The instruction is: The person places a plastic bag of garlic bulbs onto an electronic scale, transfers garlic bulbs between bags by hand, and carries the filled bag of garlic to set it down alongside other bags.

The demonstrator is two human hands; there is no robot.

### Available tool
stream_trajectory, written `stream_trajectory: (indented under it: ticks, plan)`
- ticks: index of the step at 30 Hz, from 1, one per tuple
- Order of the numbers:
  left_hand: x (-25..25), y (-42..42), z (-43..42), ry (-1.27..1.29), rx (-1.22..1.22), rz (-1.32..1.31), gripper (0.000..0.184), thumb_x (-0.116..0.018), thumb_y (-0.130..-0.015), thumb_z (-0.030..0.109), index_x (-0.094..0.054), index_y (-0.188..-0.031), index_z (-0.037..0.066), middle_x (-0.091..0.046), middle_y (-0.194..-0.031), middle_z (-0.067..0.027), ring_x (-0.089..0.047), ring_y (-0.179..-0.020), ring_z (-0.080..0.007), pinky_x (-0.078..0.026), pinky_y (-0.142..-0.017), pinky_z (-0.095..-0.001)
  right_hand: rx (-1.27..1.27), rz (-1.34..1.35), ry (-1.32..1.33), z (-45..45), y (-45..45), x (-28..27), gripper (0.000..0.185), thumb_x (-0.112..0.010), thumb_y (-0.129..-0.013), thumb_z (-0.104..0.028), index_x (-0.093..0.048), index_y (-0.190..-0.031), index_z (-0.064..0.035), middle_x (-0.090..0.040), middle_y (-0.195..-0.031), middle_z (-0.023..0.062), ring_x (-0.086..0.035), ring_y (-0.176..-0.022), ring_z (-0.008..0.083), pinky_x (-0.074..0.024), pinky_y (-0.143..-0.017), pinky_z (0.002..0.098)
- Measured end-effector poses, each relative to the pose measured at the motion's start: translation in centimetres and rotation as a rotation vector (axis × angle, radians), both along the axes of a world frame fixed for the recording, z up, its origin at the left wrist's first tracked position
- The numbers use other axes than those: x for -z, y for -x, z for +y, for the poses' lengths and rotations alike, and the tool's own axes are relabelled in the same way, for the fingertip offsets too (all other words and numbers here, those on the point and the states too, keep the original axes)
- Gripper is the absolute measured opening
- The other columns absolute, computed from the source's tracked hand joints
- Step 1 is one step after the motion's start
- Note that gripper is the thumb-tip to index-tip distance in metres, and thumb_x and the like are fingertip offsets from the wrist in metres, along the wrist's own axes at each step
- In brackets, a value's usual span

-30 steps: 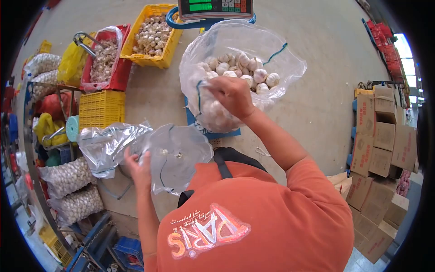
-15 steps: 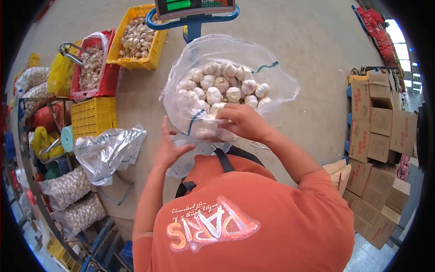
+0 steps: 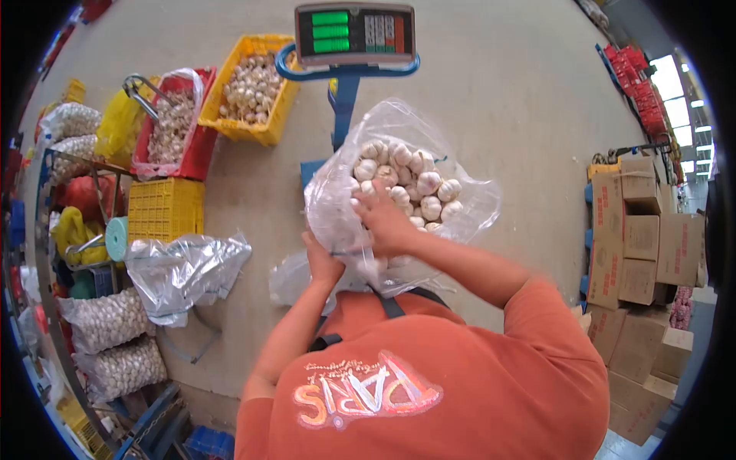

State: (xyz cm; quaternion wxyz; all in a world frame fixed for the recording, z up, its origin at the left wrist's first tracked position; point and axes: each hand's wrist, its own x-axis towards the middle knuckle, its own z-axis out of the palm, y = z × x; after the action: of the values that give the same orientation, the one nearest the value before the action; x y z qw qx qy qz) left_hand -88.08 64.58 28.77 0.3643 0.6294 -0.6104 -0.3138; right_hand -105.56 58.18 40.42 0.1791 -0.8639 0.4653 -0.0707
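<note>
An open clear plastic bag point(image 3: 474, 201) full of garlic bulbs point(image 3: 428, 182) rests on the blue scale, whose display point(image 3: 354, 32) glows green. My right hand point(image 3: 381, 220) reaches into the bag's mouth, fingers spread over the bulbs at the near left. Against the bag's lower left side lies my left hand point(image 3: 323, 259); its fingertips are partly hidden by the plastic, so its grip is unclear. Another clear bag point(image 3: 287, 282) hangs below my left hand, partly covered by the forearm.
A yellow crate point(image 3: 268, 132) and a red crate point(image 3: 201, 153), both holding garlic, stand at upper left. Shiny plastic bags point(image 3: 184, 274) lie by a stacked yellow crate point(image 3: 165, 211). Filled garlic sacks point(image 3: 115, 318) are at far left, cardboard boxes point(image 3: 640, 238) at right.
My left hand has moved from the bags at left to the side of the garlic bag. My right hand has gone from the bag's near rim onto the bulbs. The view has shifted.
</note>
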Motion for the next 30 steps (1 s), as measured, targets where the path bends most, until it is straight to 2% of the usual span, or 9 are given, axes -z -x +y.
stream_trajectory:
  ticks: [2,3,7,11,13,17,21,23,30]
  plan:
    - [-1.7,-0.1,-0.4,0.016,-0.012,0.006,0.1,-0.078,-0.06,0.023,-0.02,-0.139,0.002,-0.045,-0.114,-0.0208,-0.047,-0.102,-0.0375,-0.038,-0.09,-0.0401,-0.077,-0.176,0.108,0.5,-1.1,-1.0,0.067,-0.07,-0.065,-0.03,-0.049,-0.127,-0.0162,-0.045,-0.129,0.016,-0.036,-0.123,0.0369,-0.0267,-0.105,0.0514]
    - [-2.6,-0.2,-1.0,0.0,-0.023,0.013,0.101,-0.077,-0.061,0.023,-0.018,-0.141,0.004,-0.044,-0.114,-0.0206,-0.047,-0.102,-0.038,-0.038,-0.09,-0.0402,0.049,-0.394,-0.042,0.0,-1.2,-1.3,0.065,-0.068,-0.066,-0.034,-0.05,-0.126,-0.0179,-0.044,-0.129,0.0163,-0.036,-0.122,0.0387,-0.028,-0.103,0.0501]
    - [-1.6,-1.1,-2.0,-0.092,0.046,0.034,0.096,-0.072,-0.064,0.01,-0.016,-0.142,0.01,-0.046,-0.121,-0.0224,-0.048,-0.104,-0.0379,-0.039,-0.091,-0.0405,-0.037,-0.142,0.086,0.6,1.4,-2.6,0.069,-0.07,-0.063,-0.037,-0.049,-0.127,-0.0198,-0.042,-0.129,0.0163,-0.039,-0.119,0.0377,-0.033,-0.101,0.0451]
    - [-1.8,-2.0,-1.3,-0.046,0.066,0.111,0.095,-0.07,-0.064,0.003,-0.017,-0.142,0.008,-0.052,-0.118,-0.0223,-0.055,-0.098,-0.0333,-0.044,-0.086,-0.0376,0.001,-0.137,0.14,0.2,1.3,-0.7,0.062,-0.067,-0.065,-0.034,-0.053,-0.124,-0.0228,-0.046,-0.125,0.0139,-0.041,-0.115,0.037,-0.0352,-0.099,0.0434]
    - [-1.2,-2.9,-0.7,-0.297,0.044,0.442,0.089,-0.073,-0.062,0.007,-0.028,-0.138,0.003,-0.059,-0.103,-0.0172,-0.058,-0.086,-0.025,-0.047,-0.079,-0.033,0.061,-0.023,0.189,0.1,0.0,-0.2,0.051,-0.063,-0.07,-0.029,-0.057,-0.12,-0.0238,-0.05,-0.121,0.0104,-0.042,-0.115,0.0369,-0.0366,-0.098,0.0429]
    - [-3.5,-7.4,2.5,-0.504,0.023,0.338,0.084,-0.083,-0.057,0.03,-0.046,-0.125,-0.003,-0.055,-0.089,-0.0088,-0.054,-0.081,-0.0172,-0.047,-0.075,-0.0306,0.086,-0.093,0.297,0.9,-0.3,0.6,0.043,-0.059,-0.072,-0.026,-0.06,-0.116,-0.0243,-0.053,-0.118,0.0107,-0.044,-0.111,0.0377,-0.0378,-0.096,0.0422]
    - [-6.8,-12.6,6.9,-0.596,0.124,0.148,0.097,-0.085,-0.056,0.03,-0.035,-0.134,0.001,-0.052,-0.109,-0.0187,-0.053,-0.1,-0.026,-0.044,-0.087,-0.0343,0.184,-0.238,0.248,1.3,-0.3,-0.1,0.039,-0.062,-0.072,-0.028,-0.062,-0.11,-0.0177,-0.055,-0.113,0.0151,-0.046,-0.108,0.036,-0.035,-0.097,0.0419]
    - [-8.0,-14.8,8.7,-0.525,0.272,-0.246,0.103,-0.084,-0.054,0.027,-0.028,-0.136,0.001,-0.044,-0.117,-0.0229,-0.046,-0.112,-0.0348,-0.04,-0.096,-0.0376,0.206,-0.25,0.293,1.5,-0.8,-1.3,0.045,-0.071,-0.068,-0.029,-0.063,-0.107,-0.009,-0.057,-0.108,0.0182,-0.05,-0.105,0.0355,-0.0366,-0.096,0.0406]
    - [-12.3,-17.0,11.5,-0.57,0.434,-0.276,0.108,-0.083,-0.051,0.022,-0.022,-0.139,0.003,-0.035,-0.125,-0.0249,-0.04,-0.118,-0.0378,-0.037,-0.099,-0.0383,0.264,-0.219,0.26,1.8,-0.3,0.2,0.045,-0.073,-0.067,-0.029,-0.063,-0.105,-0.0064,-0.058,-0.106,0.0172,-0.052,-0.102,0.0343,-0.0394,-0.093,0.0392]
